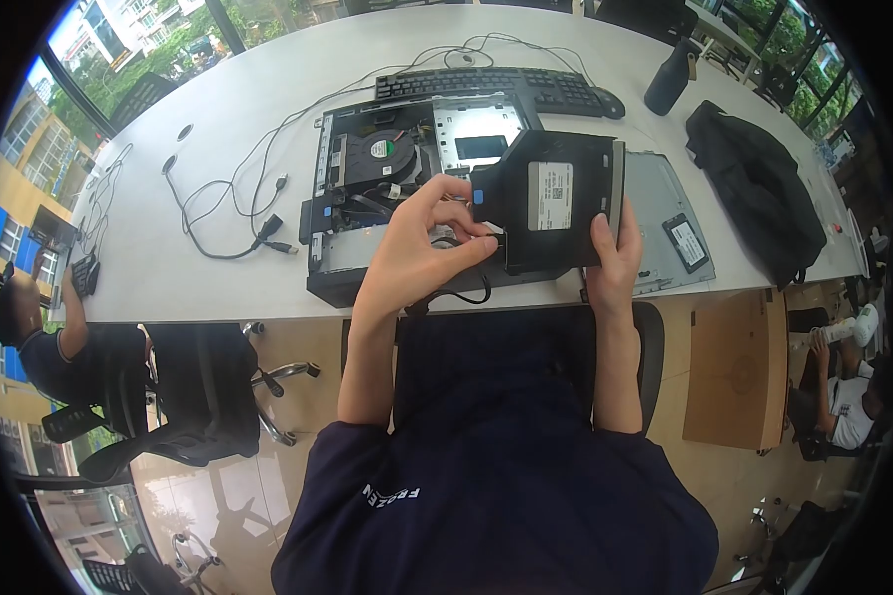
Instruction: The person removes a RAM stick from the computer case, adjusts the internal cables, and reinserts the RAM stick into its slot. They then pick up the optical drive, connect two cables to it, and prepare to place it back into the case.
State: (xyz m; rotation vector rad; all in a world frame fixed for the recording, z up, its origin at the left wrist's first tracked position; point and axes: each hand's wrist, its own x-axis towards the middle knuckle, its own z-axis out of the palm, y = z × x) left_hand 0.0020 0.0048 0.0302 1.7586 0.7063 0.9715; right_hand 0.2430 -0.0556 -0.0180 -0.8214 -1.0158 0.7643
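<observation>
A black optical drive (575,203) with a white label and a blue tab is held up over the front of an opened desktop computer case (352,253). My right hand (617,256) grips the drive's right edge, thumb on its face. At the drive's lower left corner, the fingers of my left hand (422,243) pinch a black cable connector (495,241); whether it is seated in the drive cannot be made out. A dark cable (471,298) loops below that hand. Inside the case a round fan (382,154) and wiring show; the drive hides part of the case.
Behind the case lie a keyboard (476,82) and mouse (608,102). To the right are a metal cover panel (655,178) with a small labelled drive (685,243), a black bag (754,188) and a bottle (671,77). Loose cables (233,213) lie left. A person (45,317) sits far left.
</observation>
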